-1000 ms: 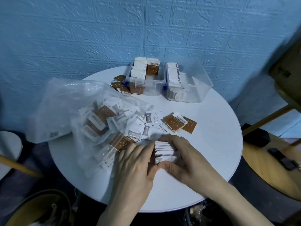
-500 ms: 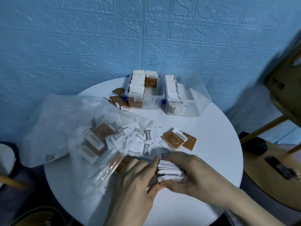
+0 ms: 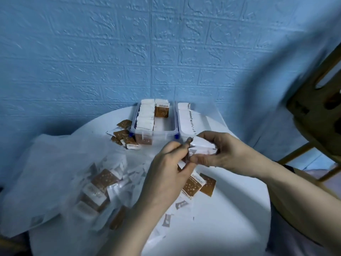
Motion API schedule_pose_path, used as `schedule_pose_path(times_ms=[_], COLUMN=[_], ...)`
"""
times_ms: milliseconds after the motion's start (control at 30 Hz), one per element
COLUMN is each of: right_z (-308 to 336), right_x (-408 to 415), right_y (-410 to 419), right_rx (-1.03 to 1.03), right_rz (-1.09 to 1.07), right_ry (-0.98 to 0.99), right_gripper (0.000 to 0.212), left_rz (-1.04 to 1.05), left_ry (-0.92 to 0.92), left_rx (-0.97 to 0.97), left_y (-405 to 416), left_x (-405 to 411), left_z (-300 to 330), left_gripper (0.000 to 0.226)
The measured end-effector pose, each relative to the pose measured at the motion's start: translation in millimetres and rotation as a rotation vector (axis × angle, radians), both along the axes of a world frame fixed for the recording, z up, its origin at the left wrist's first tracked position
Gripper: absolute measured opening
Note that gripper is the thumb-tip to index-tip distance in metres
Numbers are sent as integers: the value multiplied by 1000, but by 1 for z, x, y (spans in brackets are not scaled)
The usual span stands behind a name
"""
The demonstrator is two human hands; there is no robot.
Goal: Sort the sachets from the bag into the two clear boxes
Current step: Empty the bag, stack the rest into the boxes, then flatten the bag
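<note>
My right hand grips a stack of white sachets held above the round white table, in front of the two clear boxes. My left hand pinches the stack's left end with curled fingers. The left clear box holds upright rows of white sachets and a brown one. The right clear box holds white sachets. The clear plastic bag lies at the left with several brown and white sachets inside it.
Loose brown sachets lie under my hands, and more brown sachets sit left of the left box. White sachets are scattered near the front. A wooden chair stands at the right. A blue textured wall is behind.
Both hands lifted the stack of white sachets off the table and carried it away from me toward the boxes. The camera tilted upward.
</note>
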State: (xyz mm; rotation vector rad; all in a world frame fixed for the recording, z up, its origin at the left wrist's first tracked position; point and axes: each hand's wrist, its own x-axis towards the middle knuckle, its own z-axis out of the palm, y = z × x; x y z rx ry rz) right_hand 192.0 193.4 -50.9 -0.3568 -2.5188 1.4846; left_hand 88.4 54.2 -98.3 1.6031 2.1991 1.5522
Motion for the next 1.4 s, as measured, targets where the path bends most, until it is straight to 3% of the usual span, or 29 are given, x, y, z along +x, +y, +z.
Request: schedule_pose_path(times_ms=[233, 333, 433, 533, 733, 933, 1067, 1233, 1400], right_z=[7, 10, 12, 9, -17, -42, -45, -42, -42], right_x=[-17, -23, -35, -58, -118, -159, -171, -168, -162], right_y=[20, 37, 74, 120, 183, 213, 220, 223, 225], right_rx=[107, 187, 236, 323, 570, 876, 921, 1009, 1012], right_rz=[-17, -52, -183, -280, -307, -240, -251, -219, -304], right_ry=[-10, -21, -44, -102, -263, -552, -574, -585, -550], right_gripper=[18, 19, 19, 25, 24, 24, 24, 49, 45], left_rz=[58, 53, 137, 123, 111, 108, 99, 91, 90], left_ry=[164, 165, 432, 604, 615, 607, 591, 575, 567], left_rx=[-74, -130, -229, -317, -247, -158, -147, -165, -184], left_y=[26, 39, 55, 71, 81, 84, 85, 85, 84], left_x=[-12, -20, -36, -49, -58, -61, -60, -60, -58], left_z=[9, 7, -3, -26, -46, -56, -57, -58, -57], left_gripper=[34, 56, 79, 79, 59, 60, 62, 62, 63])
